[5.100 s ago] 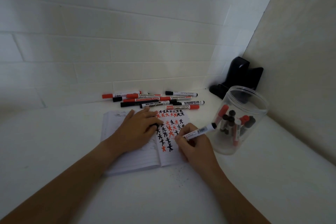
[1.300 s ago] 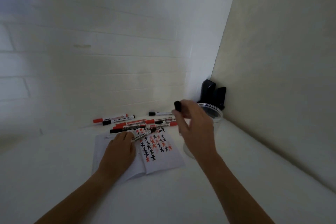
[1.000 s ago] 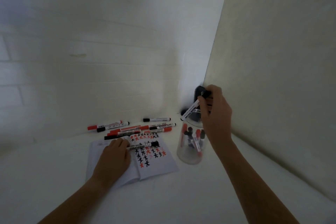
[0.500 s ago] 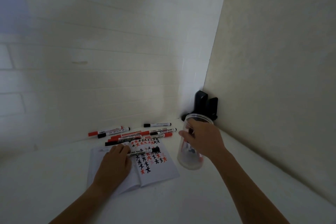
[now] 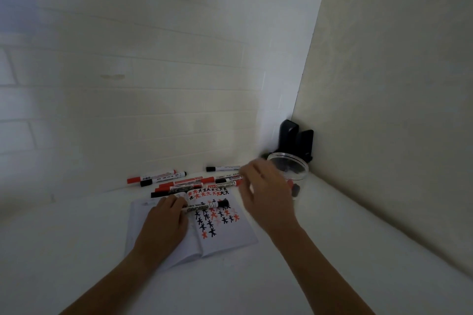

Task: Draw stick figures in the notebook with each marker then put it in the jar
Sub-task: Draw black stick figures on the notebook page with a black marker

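Notebook (image 5: 225, 235) page part-filled with figures; several markers in jar (image 5: 294, 174), many loose markers (image 5: 184, 183) remain; left hand (image 5: 163, 225) grasps black marker (image 5: 204, 206); right hand (image 5: 266, 194) released, empty.

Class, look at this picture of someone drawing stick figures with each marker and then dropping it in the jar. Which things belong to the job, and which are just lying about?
Part of the job:
- notebook with stick figures
- marker held by the left hand
- loose markers by the wall
- jar
- right hand, empty

Just lying about:
- black object in the corner
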Demonstrator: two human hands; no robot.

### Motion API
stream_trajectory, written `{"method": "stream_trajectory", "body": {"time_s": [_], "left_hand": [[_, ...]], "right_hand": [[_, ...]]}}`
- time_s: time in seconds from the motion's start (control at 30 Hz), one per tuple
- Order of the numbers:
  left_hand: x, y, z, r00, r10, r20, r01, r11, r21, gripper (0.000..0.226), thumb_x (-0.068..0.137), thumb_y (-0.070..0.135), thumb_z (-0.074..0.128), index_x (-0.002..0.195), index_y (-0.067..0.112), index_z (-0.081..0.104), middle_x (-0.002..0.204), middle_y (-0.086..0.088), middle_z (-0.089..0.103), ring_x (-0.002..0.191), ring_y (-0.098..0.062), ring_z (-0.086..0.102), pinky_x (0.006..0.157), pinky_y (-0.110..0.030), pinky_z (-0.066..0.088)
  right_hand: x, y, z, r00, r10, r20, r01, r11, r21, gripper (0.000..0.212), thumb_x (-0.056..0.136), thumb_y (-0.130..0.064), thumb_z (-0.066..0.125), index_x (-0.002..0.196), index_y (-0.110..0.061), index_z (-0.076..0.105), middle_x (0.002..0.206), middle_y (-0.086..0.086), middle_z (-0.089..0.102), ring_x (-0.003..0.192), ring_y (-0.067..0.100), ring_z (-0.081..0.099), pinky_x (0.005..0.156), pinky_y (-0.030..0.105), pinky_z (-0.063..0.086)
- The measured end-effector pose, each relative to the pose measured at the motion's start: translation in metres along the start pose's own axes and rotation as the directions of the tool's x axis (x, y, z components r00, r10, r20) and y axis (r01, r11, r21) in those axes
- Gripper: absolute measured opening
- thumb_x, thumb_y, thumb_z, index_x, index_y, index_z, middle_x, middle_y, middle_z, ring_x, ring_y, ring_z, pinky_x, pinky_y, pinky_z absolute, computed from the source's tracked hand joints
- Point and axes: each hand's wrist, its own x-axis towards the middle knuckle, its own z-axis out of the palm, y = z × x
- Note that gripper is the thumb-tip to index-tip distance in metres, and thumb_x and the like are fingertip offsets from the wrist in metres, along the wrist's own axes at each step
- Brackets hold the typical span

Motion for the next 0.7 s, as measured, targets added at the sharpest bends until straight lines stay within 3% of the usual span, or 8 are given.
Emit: {"method": "stream_trajectory", "body": {"time_s": [0.1, 0.23, 0.4, 0.5, 0.6, 0.7], "left_hand": [[0.0, 0.002, -0.002, 0.999, 0.016, -0.028, -0.018, 0.997, -0.069, 0.028, 0.091, 0.027, 0.041, 0.099, 0.015, 0.065, 0.097, 0.003, 0.061, 0.088, -0.015, 0.056, 0.073, -0.031, 0.05], [-0.002, 0.006, -0.008, 0.991, 0.135, -0.007, -0.135, 0.985, -0.11, 0.025, 0.089, 0.037, 0.047, 0.09, 0.021, 0.065, 0.092, 0.01, 0.058, 0.083, -0.008, 0.053, 0.072, -0.03, 0.049], [-0.004, 0.008, -0.008, 0.94, 0.309, 0.143, -0.266, 0.929, -0.259, 0.031, 0.101, 0.044, 0.038, 0.095, 0.032, 0.065, 0.101, 0.02, 0.056, 0.095, -0.001, 0.052, 0.083, -0.031, 0.045], [0.003, 0.004, -0.005, 0.972, 0.218, 0.088, -0.181, 0.933, -0.31, 0.016, 0.1, 0.029, 0.047, 0.105, 0.029, 0.062, 0.107, 0.018, 0.054, 0.093, -0.003, 0.056, 0.079, -0.027, 0.049], [0.01, -0.003, 0.001, 0.996, 0.082, 0.042, -0.068, 0.962, -0.266, 0.04, 0.093, 0.012, 0.062, 0.132, 0.022, 0.057, 0.124, 0.008, 0.053, 0.101, -0.006, 0.057, 0.085, -0.026, 0.053], [0.015, -0.005, 0.005, 0.988, 0.138, 0.071, -0.126, 0.981, -0.147, 0.041, 0.089, 0.014, 0.071, 0.128, 0.017, 0.063, 0.123, 0.0, 0.06, 0.112, -0.018, 0.053, 0.095, -0.031, 0.045]], "right_hand": [[-0.017, -0.017, 0.034, 0.951, 0.065, 0.301, -0.114, 0.982, 0.15, 0.023, 0.1, -0.022, 0.049, 0.115, -0.019, 0.066, 0.105, -0.001, 0.067, 0.084, 0.008, 0.061, 0.08, 0.028, 0.058], [-0.04, -0.019, 0.075, 0.843, 0.143, 0.518, -0.264, 0.95, 0.167, 0.032, 0.103, -0.02, 0.046, 0.13, -0.027, 0.062, 0.11, 0.002, 0.066, 0.094, 0.017, 0.061, 0.084, 0.032, 0.054], [-0.05, -0.012, 0.095, 0.853, 0.198, 0.483, -0.328, 0.923, 0.2, 0.02, 0.099, -0.03, 0.051, 0.106, -0.021, 0.067, 0.098, -0.002, 0.059, 0.09, 0.012, 0.054, 0.078, 0.032, 0.051], [-0.054, -0.008, 0.097, 0.871, 0.135, 0.472, -0.245, 0.953, 0.18, 0.013, 0.096, -0.031, 0.058, 0.1, -0.019, 0.061, 0.097, -0.003, 0.056, 0.089, 0.011, 0.048, 0.072, 0.026, 0.044], [-0.052, -0.006, 0.093, 0.862, 0.042, 0.504, -0.147, 0.974, 0.17, 0.008, 0.096, -0.024, 0.058, 0.099, -0.018, 0.055, 0.097, -0.002, 0.057, 0.087, 0.014, 0.047, 0.07, 0.027, 0.041], [-0.05, -0.004, 0.087, 0.86, 0.017, 0.509, -0.128, 0.975, 0.182, 0.013, 0.1, -0.025, 0.054, 0.112, -0.022, 0.051, 0.101, -0.003, 0.06, 0.085, 0.015, 0.051, 0.069, 0.025, 0.038]]}}
